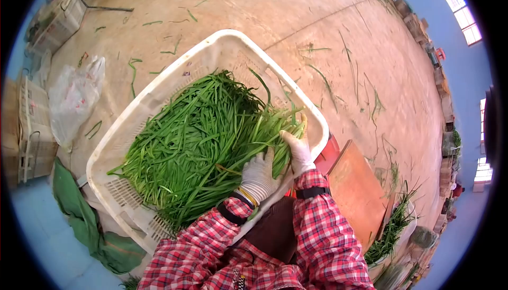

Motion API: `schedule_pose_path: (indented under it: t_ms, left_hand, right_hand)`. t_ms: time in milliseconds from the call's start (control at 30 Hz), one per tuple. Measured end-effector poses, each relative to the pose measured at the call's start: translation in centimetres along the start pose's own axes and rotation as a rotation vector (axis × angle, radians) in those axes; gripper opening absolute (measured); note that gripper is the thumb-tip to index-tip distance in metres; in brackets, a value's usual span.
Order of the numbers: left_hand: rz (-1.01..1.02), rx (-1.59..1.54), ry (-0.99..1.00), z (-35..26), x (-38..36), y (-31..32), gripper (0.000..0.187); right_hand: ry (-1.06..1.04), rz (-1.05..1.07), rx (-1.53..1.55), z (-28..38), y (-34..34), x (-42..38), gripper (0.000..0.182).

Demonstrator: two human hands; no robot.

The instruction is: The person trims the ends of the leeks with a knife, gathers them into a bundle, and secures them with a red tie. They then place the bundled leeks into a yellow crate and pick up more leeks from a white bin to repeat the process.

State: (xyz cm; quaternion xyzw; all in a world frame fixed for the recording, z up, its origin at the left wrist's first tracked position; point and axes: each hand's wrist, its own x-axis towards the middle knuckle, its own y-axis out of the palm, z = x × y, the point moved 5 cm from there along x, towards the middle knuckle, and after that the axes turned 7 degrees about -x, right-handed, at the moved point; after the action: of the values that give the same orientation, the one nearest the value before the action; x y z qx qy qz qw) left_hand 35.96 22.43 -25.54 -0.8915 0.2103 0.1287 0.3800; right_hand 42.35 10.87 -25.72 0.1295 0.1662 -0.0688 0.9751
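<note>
Both hands, left (257,176) and right (297,150), closed around green stalks (196,136) at five o'clock in the white crate (114,136), apparently gathering a bunch; lifting it would need a firm grip.

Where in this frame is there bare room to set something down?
Bare mesh shows in the white crate at its near-left corner, beside the greens. The orange board right of the right hand is bare. It is crowded where both gloves, left hand included, press the greens.
</note>
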Motion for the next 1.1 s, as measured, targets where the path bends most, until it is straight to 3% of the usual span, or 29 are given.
schedule_pose_path:
  t_ms: [100, 167, 233, 300, 367, 433, 467, 500, 567, 667, 700, 733, 767, 800, 900, 967, 1000, 1100]
  left_hand:
    - [-0.014, -0.016, 0.041, -0.4, -1.0, -2.1, 0.078]
    - [0.072, 0.052, 0.186, -1.1, -2.5, -6.0, 0.059]
    - [0.041, -0.309, 0.11, -0.4, -1.7, -11.0, 0.04]
    - [-0.26, -0.399, 0.218, -0.8, 0.7, -14.4, 0.033]
    - [-0.461, -0.296, 0.474, -1.9, 4.7, -13.9, 0.032]
    - [-0.051, -0.227, 0.367, -2.8, 7.9, -9.8, 0.034]
    - [0.006, -0.284, 0.416, -3.0, 8.7, -7.9, 0.036]
    - [-0.072, -0.186, 0.565, -4.2, 8.6, -7.4, 0.036]
    - [-0.019, -0.353, 0.262, -3.9, 8.8, -6.7, 0.028]
    - [-0.26, -0.694, 0.175, -2.3, 8.5, -8.0, 0.013]
    - [-0.242, -1.033, 0.159, -2.0, 8.1, -9.2, 0.016]
    - [-0.312, -1.164, 0.113, -2.6, 6.6, -12.0, 0.02]
    - [-0.402, -1.259, 0.226, -2.6, 6.1, -14.9, 0.022]
    - [-0.498, -1.078, 0.334, -4.2, 4.2, -18.5, 0.025]
    - [-0.775, -1.265, 0.311, -4.7, 2.9, -23.8, 0.023]
    - [-1.0, -1.494, 0.713, -5.7, -0.1, -27.8, 0.015]
    - [-1.071, -1.488, 0.809, -6.4, -2.1, -30.2, 0.014]
    - [-1.214, -0.974, 1.038, -4.9, -7.7, -40.3, 0.018]
  right_hand:
    - [0.015, -0.111, -0.024, -0.3, -1.0, 0.2, 0.075]
    - [0.124, -0.145, 0.015, -1.0, -2.3, -0.1, 0.067]
    - [0.069, -0.18, 0.057, -1.8, -3.0, -0.5, 0.064]
    - [0.077, -0.123, 0.1, -2.1, -2.6, -0.6, 0.064]
    - [0.052, -0.093, 0.13, -1.6, -1.9, -1.0, 0.066]
    - [-0.078, -0.091, 0.111, -0.2, -1.0, -1.8, 0.067]
    - [-0.099, -0.094, 0.144, -0.5, -1.1, -1.8, 0.066]
    - [-0.106, -0.103, 0.149, -0.4, -1.2, -1.9, 0.066]
    - [-0.066, -0.077, 0.16, -0.6, -1.3, -2.1, 0.065]
    - [-0.048, -0.068, 0.16, -1.1, -1.7, -1.3, 0.063]
    - [-0.036, -0.058, 0.181, -1.1, -1.7, -1.4, 0.062]
    - [-0.058, -0.075, 0.156, -1.9, -2.3, -1.0, 0.061]
    - [-0.057, -0.077, 0.163, -1.4, -2.2, -1.1, 0.061]
    - [-0.037, -0.089, 0.169, -0.8, -1.8, -1.5, 0.06]
    - [-0.042, -0.077, 0.195, -0.5, -1.6, -1.4, 0.058]
    - [-0.056, -0.09, 0.176, -0.6, -1.7, -1.7, 0.056]
    - [-0.034, -0.088, 0.17, -0.7, -1.8, -1.6, 0.055]
    - [-0.065, -0.047, 0.129, -0.5, -1.7, -1.5, 0.054]
